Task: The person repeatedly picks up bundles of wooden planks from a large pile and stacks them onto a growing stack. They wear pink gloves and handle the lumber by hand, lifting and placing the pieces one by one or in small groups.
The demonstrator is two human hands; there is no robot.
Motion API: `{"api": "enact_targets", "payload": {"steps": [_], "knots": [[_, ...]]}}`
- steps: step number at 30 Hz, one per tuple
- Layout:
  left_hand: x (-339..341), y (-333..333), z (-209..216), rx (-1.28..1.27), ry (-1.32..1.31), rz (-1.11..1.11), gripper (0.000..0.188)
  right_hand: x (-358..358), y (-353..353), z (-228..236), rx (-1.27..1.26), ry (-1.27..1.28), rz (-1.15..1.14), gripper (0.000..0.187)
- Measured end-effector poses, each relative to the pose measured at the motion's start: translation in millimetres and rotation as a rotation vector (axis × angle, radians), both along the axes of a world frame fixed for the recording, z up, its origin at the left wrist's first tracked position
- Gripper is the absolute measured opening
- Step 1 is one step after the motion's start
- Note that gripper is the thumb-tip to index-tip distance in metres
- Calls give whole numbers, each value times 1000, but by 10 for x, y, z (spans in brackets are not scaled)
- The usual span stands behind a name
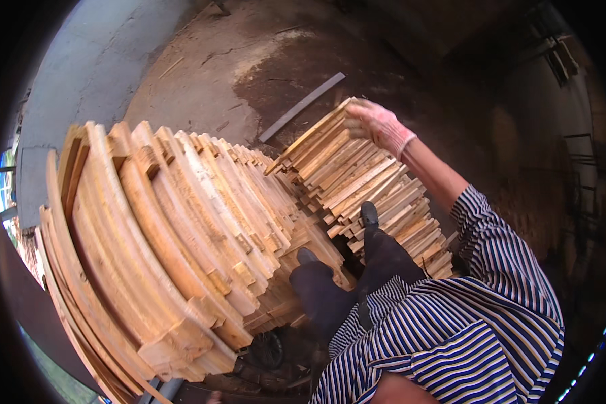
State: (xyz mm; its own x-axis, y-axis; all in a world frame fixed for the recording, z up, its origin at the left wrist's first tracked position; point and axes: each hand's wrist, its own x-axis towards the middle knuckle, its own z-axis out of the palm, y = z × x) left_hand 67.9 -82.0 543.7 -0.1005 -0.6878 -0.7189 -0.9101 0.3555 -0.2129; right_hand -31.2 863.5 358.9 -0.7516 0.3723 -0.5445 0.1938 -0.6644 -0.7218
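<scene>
My right hand (378, 128), in a pinkish work glove, reaches out ahead with its fingers closed over the far end of a wooden strip (314, 135). That strip lies on top of a stack of sawn wooden strips (370, 182). Just left of it rises a larger, taller pile of wooden boards (182, 222), their ends stepped and uneven. Only a small pinkish patch shows at the lower edge, left of my body; it may be my left hand, and its fingers cannot be made out.
My feet are between the two piles, one shoe (369, 214) against the strip stack. A long grey bar (303, 106) lies on the stained floor (209, 74) beyond. Several thin long boards (74, 296) lean along the big pile's left side. A dark wheel (267, 350) shows below the pile.
</scene>
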Motion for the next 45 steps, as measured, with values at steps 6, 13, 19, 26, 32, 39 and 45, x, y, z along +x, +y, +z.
{"api": "enact_targets", "payload": {"steps": [6, 13, 19, 26, 32, 39, 45], "knots": [[377, 4333, -1933, 777, 406, -322, 36, 1432, -388, -1818, -213, -565, -28, 76], [-811, 6043, -5243, 981, 158, 136, 101, 1873, -975, -3679, -363, -595, 100, 84], [-1999, 6916, -7018, 896, 260, -192, 124, 1432, -692, -4911, -225, -695, 121, 127], [-2335, 6824, -8178, 908, 391, -119, 112, 396, -683, -6094, -154, -716, -54, 138], [-1902, 6715, -8161, 1008, 392, -74, 111, 546, -738, -6732, -266, -630, -281, 138], [-252, 6684, -7941, 1005, 244, -448, 108, 1909, -516, -6887, -665, -135, -499, 77], [-1194, 7807, -7854, 891, -289, -1608, 109, 2334, -584, -7157, -552, -107, -588, 73]]}}
